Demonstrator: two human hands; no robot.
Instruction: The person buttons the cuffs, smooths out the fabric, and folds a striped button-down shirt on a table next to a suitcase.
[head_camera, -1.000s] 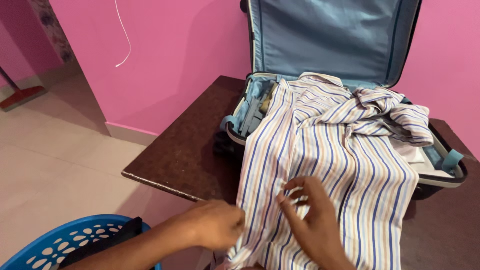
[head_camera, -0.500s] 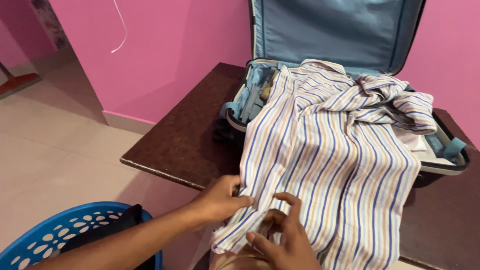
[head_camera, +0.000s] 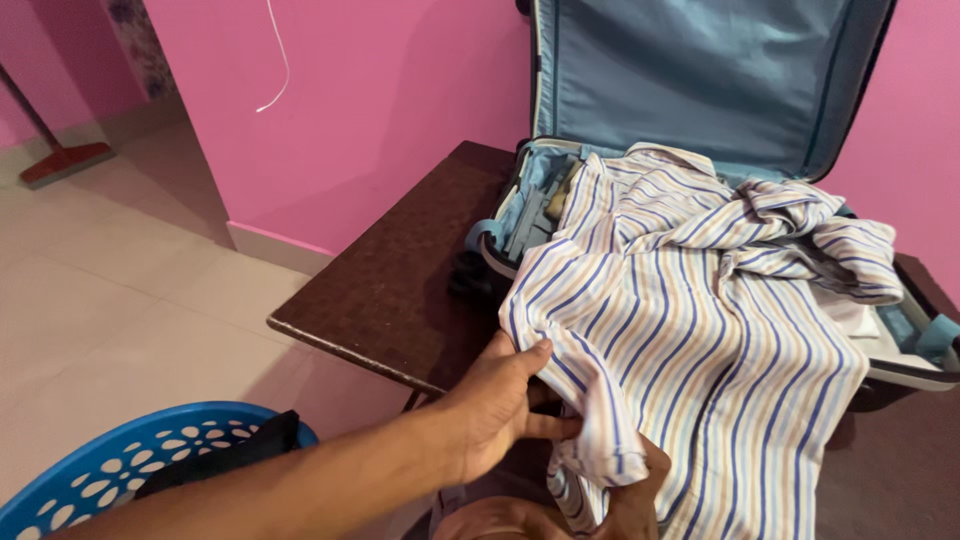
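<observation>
Landmark for all entries: the open suitcase (head_camera: 700, 120).

1. Pink wall (head_camera: 380, 110), directly behind the suitcase; a thin white cord (head_camera: 278, 60) hangs on it, well to the suitcase's left.
2. Tiled floor (head_camera: 120, 300), pale, left of and below the suitcase; a red-headed broom (head_camera: 60, 155) rests on it far to the left.
3. Surface (head_camera: 400, 290), dark brown, carrying the suitcase; its bare corner juts out left of the suitcase.
4. Suitcase: lid raised upright against the wall, blue fabric lining, base lying flat. A light blue strap (head_camera: 935, 335) shows at its right rim.
5. Striped shirt (head_camera: 700, 330), white with blue and tan stripes, spread across the suitcase base and spilling over its front rim toward the viewer; collar at the back of the base, one sleeve bunched at the right.
6. Blue laundry basket (head_camera: 110, 470), perforated plastic, on the floor well to the suitcase's lower left; a dark garment (head_camera: 225, 455) lies in it.
7. Left hand (head_camera: 495, 405), in front of the suitcase: thumb on top, fingers beneath, closed on the shirt's left front edge.
8. Right hand (head_camera: 630, 500), in front of the suitcase at the bottom border, mostly covered by the shirt's hanging hem; it touches the cloth, but whether its fingers are closed cannot be told.
</observation>
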